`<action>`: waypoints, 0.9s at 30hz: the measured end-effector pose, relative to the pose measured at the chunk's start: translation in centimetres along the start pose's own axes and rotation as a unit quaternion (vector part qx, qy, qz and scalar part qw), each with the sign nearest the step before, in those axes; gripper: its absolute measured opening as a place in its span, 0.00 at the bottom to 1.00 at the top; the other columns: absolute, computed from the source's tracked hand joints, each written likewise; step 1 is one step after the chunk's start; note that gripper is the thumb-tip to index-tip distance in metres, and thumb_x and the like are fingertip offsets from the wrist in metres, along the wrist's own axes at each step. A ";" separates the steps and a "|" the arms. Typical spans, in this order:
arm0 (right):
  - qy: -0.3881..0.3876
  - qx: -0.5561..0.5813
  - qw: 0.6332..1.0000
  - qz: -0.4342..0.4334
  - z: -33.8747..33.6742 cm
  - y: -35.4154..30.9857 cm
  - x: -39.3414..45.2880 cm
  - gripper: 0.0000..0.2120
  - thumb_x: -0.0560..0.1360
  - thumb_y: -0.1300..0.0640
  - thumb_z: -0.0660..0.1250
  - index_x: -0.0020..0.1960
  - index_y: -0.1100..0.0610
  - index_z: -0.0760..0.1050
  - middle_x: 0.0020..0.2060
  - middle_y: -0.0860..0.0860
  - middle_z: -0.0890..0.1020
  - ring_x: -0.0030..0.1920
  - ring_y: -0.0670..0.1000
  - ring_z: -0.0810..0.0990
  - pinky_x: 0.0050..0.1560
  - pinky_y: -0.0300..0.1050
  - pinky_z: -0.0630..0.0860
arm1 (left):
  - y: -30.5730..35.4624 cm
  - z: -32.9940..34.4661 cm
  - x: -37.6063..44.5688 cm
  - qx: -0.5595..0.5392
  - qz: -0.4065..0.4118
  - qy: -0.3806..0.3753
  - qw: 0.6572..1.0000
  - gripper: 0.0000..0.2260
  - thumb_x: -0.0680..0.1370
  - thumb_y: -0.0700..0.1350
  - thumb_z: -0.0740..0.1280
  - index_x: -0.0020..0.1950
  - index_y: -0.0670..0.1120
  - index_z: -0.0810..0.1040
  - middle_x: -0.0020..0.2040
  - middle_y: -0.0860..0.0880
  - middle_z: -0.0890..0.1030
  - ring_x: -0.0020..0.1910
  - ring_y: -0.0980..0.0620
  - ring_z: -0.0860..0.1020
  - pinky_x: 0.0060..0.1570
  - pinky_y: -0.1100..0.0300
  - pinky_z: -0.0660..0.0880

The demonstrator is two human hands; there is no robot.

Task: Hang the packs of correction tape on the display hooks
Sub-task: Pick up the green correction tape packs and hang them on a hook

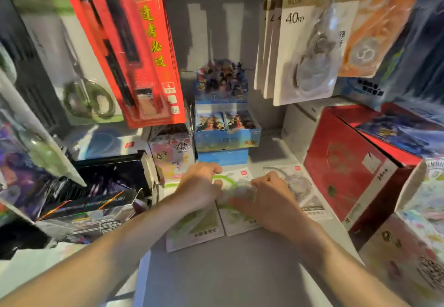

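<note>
Both hands are down on the grey shelf (240, 270) among the loose correction tape packs. The left hand (199, 186) has its fingers curled over the top of a green-trimmed pack (194, 230) lying flat. The right hand (271, 201) is closed around the clear blister of a second green pack (240, 222) just beside the first — whether that pack is lifted off the shelf or only pressed, I cannot tell through the blur. A grey pack (305, 194) lies flat just to the right, partly under the right hand. Above, white 40m correction tape packs (305, 50) hang in a row, an orange one (374, 25) beside them. At left hang a red pen card (134, 50) and packaged scissors (79, 71). A blue card box (225, 124) sits behind the hands — a red box (348, 170) at right.
</note>
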State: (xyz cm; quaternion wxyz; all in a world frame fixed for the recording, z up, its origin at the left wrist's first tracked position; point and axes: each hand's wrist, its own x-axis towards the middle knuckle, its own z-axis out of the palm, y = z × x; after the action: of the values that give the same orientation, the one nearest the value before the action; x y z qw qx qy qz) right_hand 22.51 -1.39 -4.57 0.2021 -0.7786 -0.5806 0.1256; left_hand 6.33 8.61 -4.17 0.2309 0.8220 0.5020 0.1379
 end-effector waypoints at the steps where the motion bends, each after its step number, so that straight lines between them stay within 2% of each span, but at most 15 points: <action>1: 0.005 0.003 1.000 -0.005 0.2 0.1 0.0 0.32 0.66 0.28 0.69 0.53 0.55 0.81 0.47 0.50 0.70 0.54 0.55 0.76 0.47 0.44 0.70 | 0.0 0.2 0.1 0.016 0.003 0.001 1.000 0.16 0.81 0.48 0.65 0.69 0.49 0.76 0.57 0.48 0.77 0.64 0.43 0.73 0.62 0.51 0.72; 3: 0.010 0.014 1.000 -0.013 0.5 0.4 0.1 0.33 0.66 0.28 0.71 0.54 0.56 0.81 0.49 0.50 0.70 0.55 0.54 0.75 0.49 0.44 0.72 | 0.2 0.5 0.2 0.051 0.018 0.010 0.998 0.17 0.82 0.47 0.64 0.71 0.49 0.75 0.65 0.46 0.78 0.68 0.44 0.71 0.67 0.49 0.70; 5: 0.012 0.025 0.999 -0.020 0.7 0.5 0.2 0.32 0.67 0.29 0.72 0.54 0.56 0.80 0.51 0.51 0.71 0.57 0.53 0.73 0.52 0.43 0.72 | 0.3 0.6 0.3 0.055 0.025 0.015 0.998 0.18 0.82 0.45 0.63 0.72 0.48 0.75 0.67 0.47 0.78 0.69 0.45 0.70 0.69 0.50 0.68; 7: 0.013 0.032 0.999 -0.018 0.8 0.4 0.2 0.32 0.67 0.30 0.73 0.55 0.56 0.80 0.52 0.52 0.71 0.57 0.53 0.71 0.53 0.42 0.71 | 0.3 0.5 0.5 0.049 0.029 0.014 0.998 0.17 0.82 0.44 0.63 0.71 0.48 0.76 0.67 0.47 0.78 0.69 0.45 0.70 0.68 0.51 0.68; 11: 0.019 0.048 0.999 -0.009 0.8 0.3 0.5 0.30 0.65 0.32 0.74 0.49 0.57 0.80 0.49 0.52 0.73 0.53 0.53 0.73 0.47 0.41 0.67 | 0.6 0.5 0.7 0.025 0.024 0.017 0.999 0.17 0.81 0.39 0.61 0.69 0.47 0.77 0.65 0.46 0.78 0.68 0.45 0.70 0.66 0.55 0.68; 16: 0.026 0.077 0.997 0.006 1.0 0.3 0.6 0.31 0.63 0.33 0.77 0.55 0.55 0.81 0.53 0.51 0.76 0.56 0.53 0.74 0.50 0.42 0.70 | 0.9 0.7 0.6 -0.005 0.017 -0.001 1.000 0.19 0.80 0.36 0.60 0.70 0.45 0.77 0.66 0.45 0.76 0.69 0.44 0.69 0.67 0.54 0.68; 20: 0.018 0.110 0.993 0.024 0.9 0.2 0.6 0.32 0.62 0.33 0.78 0.53 0.56 0.81 0.50 0.51 0.78 0.53 0.54 0.76 0.47 0.42 0.68 | 0.8 0.7 0.7 0.003 0.001 -0.012 1.000 0.21 0.79 0.34 0.60 0.71 0.44 0.75 0.68 0.45 0.75 0.70 0.45 0.68 0.70 0.52 0.67; 24: 0.008 0.138 0.989 0.048 0.7 0.0 0.1 0.35 0.61 0.34 0.80 0.60 0.52 0.77 0.55 0.47 0.75 0.59 0.50 0.72 0.58 0.46 0.74 | 1.3 0.5 0.8 -0.016 -0.019 -0.030 0.999 0.23 0.78 0.33 0.60 0.71 0.46 0.75 0.68 0.45 0.74 0.71 0.44 0.67 0.70 0.50 0.67; 27: -0.001 0.181 0.982 0.055 0.4 -0.2 0.0 0.36 0.59 0.37 0.82 0.61 0.49 0.74 0.57 0.45 0.73 0.58 0.47 0.74 0.55 0.40 0.74 | 1.6 0.3 0.9 -0.031 -0.040 -0.035 0.998 0.24 0.77 0.33 0.60 0.71 0.48 0.74 0.68 0.45 0.73 0.71 0.44 0.67 0.70 0.50 0.68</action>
State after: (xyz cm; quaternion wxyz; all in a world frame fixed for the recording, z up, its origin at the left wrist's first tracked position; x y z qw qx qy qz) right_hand 22.16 -1.29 -4.85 0.3321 -0.7598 -0.5048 0.2399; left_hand 8.11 8.76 -3.56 0.2792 0.7981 0.5215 0.1149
